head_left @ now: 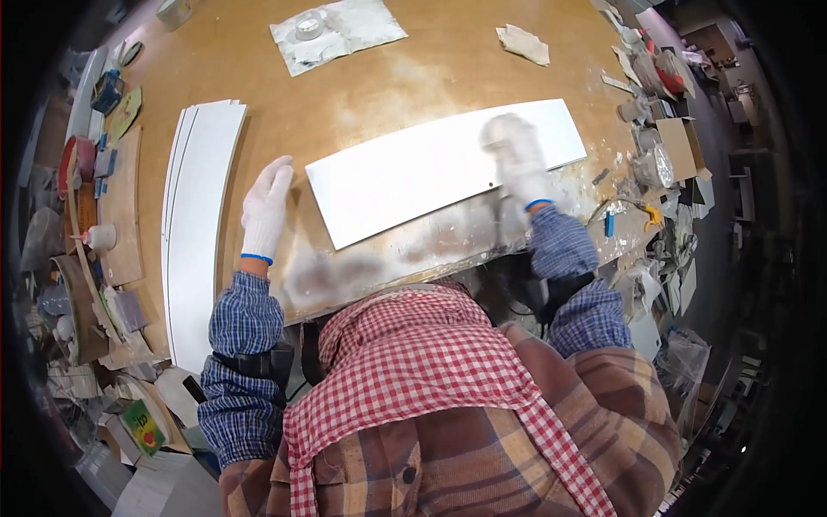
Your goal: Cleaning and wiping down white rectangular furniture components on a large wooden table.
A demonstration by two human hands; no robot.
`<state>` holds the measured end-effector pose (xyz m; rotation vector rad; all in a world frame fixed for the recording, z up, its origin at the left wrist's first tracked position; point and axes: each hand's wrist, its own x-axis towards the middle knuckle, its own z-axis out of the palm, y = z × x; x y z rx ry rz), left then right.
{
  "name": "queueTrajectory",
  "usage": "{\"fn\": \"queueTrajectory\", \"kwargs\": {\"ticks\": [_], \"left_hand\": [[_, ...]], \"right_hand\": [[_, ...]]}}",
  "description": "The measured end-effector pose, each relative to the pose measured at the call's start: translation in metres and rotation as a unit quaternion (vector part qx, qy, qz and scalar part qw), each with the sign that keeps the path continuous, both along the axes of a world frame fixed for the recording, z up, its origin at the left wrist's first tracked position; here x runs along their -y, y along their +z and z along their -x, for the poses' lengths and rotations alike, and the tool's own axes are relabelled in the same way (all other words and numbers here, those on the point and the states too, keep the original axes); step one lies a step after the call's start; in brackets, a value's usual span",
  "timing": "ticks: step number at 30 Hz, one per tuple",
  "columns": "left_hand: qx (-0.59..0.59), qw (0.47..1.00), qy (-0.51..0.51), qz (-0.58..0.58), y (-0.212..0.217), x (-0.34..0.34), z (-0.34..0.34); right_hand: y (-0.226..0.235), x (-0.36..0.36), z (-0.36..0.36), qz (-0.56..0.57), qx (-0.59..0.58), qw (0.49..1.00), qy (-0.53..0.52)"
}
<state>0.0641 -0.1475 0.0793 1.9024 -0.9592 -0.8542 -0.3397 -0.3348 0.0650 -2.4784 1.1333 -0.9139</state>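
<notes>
A long white panel (405,177) lies at a slant on the wooden worktable, with a small dark spot near its front edge. My right hand (517,159), in a white glove with a blue cuff, is over the panel's right part. Motion smears its fingers, so whether it holds anything cannot be made out. Just off the panel's left end is my left hand (268,207), gloved the same way, its fingers stretched out and nothing visible in it. Left of that hand lies a stack of long white strips (200,224).
A pale sheet (362,30) at the back carries a tape roll (308,26). A torn paper piece (523,45) lies at the far right. Tools and containers crowd both table sides, including a yellow-tipped hose (650,215) and a white bottle (101,236).
</notes>
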Motion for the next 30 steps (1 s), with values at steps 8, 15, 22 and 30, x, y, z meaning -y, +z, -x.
{"fn": "queueTrajectory", "kwargs": {"ticks": [8, 15, 22, 30], "left_hand": [[0.217, 0.973, -0.052, 0.063, 0.021, 0.055, 0.097], [0.419, 0.889, -0.156, 0.099, 0.010, 0.069, 0.132], [0.441, 0.876, -0.167, 0.100, 0.010, 0.069, 0.135], [0.463, 0.833, -0.287, 0.095, 0.028, 0.019, 0.150]], "right_hand": [[-0.006, -0.026, -0.093, -0.026, -0.050, 0.995, 0.080], [0.024, 0.002, -0.048, -0.044, 0.040, 0.990, 0.125], [0.001, 0.109, 0.134, -0.178, 0.009, 0.949, -0.260], [-0.003, 0.021, 0.204, -0.123, 0.177, 0.911, -0.351]]}}
